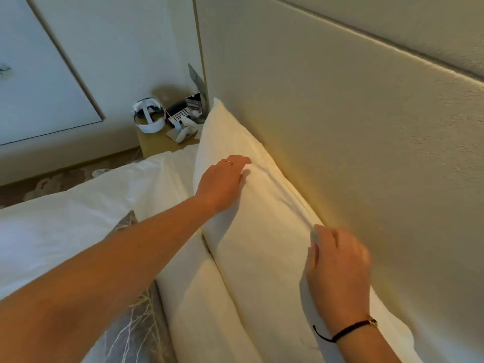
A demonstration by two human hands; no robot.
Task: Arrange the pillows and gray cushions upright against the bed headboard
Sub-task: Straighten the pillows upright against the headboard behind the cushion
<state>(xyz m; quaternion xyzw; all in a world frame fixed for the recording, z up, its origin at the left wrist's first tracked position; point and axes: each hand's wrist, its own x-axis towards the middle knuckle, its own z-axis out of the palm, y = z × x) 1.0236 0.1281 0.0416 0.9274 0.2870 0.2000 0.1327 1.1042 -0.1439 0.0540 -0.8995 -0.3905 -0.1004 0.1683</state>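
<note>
My left hand (225,179) lies flat and open, palm down, on the face of the back pillow (262,218), fingers spread toward its top edge; a thin ring shows on one finger. My right hand (337,268) rests on the same pillow nearer to me, fingers loosely curled over the top edge where it meets the headboard (353,132). It is a little blurred, and I cannot tell whether it pinches the cloth or only presses on it. A dark cord with a small gold piece circles that wrist.

The back pillow stands upright, leaning against the headboard. A second white pillow (199,305) stands just in front of it, touching it along its length. In front of that one, under my left forearm, a gray cushion (133,334) with pale branching lines leans against it, one corner poking up past my arm.

The white duvet (78,218) spreads over the bed to the left. Beyond the far pillow corner stands a small bedside table (154,145), carrying a white headset (149,116), a phone with a keypad (180,113) and some small white items I cannot make out.
</note>
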